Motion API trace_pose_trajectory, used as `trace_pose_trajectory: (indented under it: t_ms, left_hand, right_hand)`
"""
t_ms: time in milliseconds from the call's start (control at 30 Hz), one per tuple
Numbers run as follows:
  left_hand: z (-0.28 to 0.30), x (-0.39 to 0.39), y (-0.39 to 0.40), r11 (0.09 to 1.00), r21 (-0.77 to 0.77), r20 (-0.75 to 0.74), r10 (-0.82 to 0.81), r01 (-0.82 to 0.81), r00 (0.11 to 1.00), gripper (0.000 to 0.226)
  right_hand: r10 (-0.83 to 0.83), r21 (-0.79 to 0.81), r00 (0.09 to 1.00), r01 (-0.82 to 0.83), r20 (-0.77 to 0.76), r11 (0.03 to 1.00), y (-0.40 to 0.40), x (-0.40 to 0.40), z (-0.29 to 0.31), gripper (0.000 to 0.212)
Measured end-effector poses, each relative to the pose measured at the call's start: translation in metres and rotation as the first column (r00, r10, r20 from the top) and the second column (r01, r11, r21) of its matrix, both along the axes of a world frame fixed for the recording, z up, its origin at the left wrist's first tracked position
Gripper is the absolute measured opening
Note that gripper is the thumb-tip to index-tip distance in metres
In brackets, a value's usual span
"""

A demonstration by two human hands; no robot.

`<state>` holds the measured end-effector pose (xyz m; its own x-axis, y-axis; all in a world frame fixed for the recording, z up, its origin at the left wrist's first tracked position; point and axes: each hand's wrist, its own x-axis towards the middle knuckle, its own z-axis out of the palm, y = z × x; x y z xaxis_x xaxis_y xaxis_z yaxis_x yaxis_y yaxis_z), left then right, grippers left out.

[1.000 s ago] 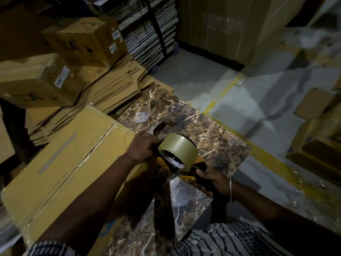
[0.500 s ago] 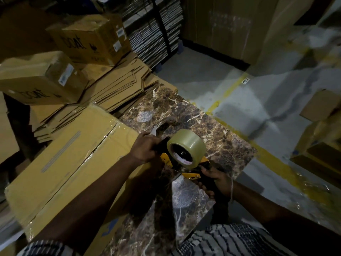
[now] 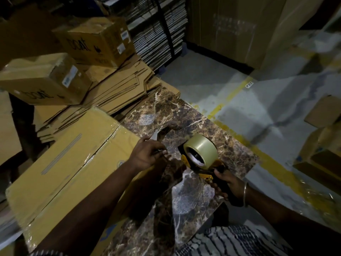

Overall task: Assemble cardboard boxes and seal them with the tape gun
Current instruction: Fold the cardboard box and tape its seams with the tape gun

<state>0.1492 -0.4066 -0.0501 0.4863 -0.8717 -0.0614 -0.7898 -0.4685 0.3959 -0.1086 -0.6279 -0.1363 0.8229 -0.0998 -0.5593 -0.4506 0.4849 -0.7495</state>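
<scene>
Working from the biggest item down, you have: one flattened cardboard box (image 3: 60, 169), lying flat at your left, its middle seam already under clear film or tape, its near edge touching the marbled table top (image 3: 199, 126); treat it as the piece the tape is meant for, and keep it flat and square to you before any strip goes down. Next, the marbled table top itself, dark and glossy, bearing the tool; use it as a steady rest rather than working in the air. Next, the tape gun (image 3: 201, 159), yellow-framed, standing on the table just right of the box, with a full clear roll (image 3: 201, 150) on its hub. Your right hand (image 3: 227, 185) wraps the black handle; hold it firm and low so the gun does not tip. Your left hand (image 3: 147, 154) sits just beside the gun's front end, fingers curled, thumb and fingertips pinching what looks like the loose tape end (image 3: 156, 134), a pale sliver rising from the fingers; the dim light leaves this uncertain. Judged step: freeing the tape's leading edge. Draw it out straight and taut, keep it off your fingers and the table, and mind the cutter teeth, which are hidden here.
</scene>
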Motion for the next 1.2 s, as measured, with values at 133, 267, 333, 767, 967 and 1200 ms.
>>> trace_pose_trajectory:
  t_ms: [133, 267, 333, 767, 967, 1200]
  left_hand:
    - [-0.001, -0.002, 0.0, 0.998, -0.004, 0.063, 0.059, -0.059, 0.996, 0.018]
    - [0.0, -0.01, -0.001, 0.98, -0.009, 0.133, 0.2, -0.201, 0.971, 0.021]
    - [0.001, -0.014, -0.002, 0.968, 0.013, 0.16, 0.247, -0.252, 0.956, 0.026]
    - [0.008, -0.043, -0.003, 0.934, 0.125, 0.174, 0.311, -0.335, 0.934, 0.042]
    - [0.013, -0.075, 0.009, 0.922, 0.116, 0.226, 0.338, -0.37, 0.914, 0.041]
    - [0.022, -0.085, 0.001, 0.839, 0.302, 0.307, 0.364, -0.453, 0.879, 0.063]
  right_hand:
    - [-0.096, -0.271, 0.995, 0.096, 0.01, 0.958, -0.009, 0.008, 0.001, 0.056]
    - [0.084, -0.641, 0.996, -0.062, 0.004, 0.765, -0.025, 0.036, 0.006, 0.02]
    - [0.131, -0.73, 0.991, -0.096, -0.008, 0.677, -0.031, 0.048, 0.004, 0.022]
    - [0.171, -0.914, 0.978, -0.175, -0.119, 0.365, -0.04, 0.097, -0.011, 0.049]
    - [0.174, -0.914, 0.974, -0.199, -0.144, 0.353, -0.032, 0.108, -0.029, 0.065]
    - [0.173, -0.883, 0.949, -0.311, -0.265, 0.352, -0.026, 0.113, -0.046, 0.061]
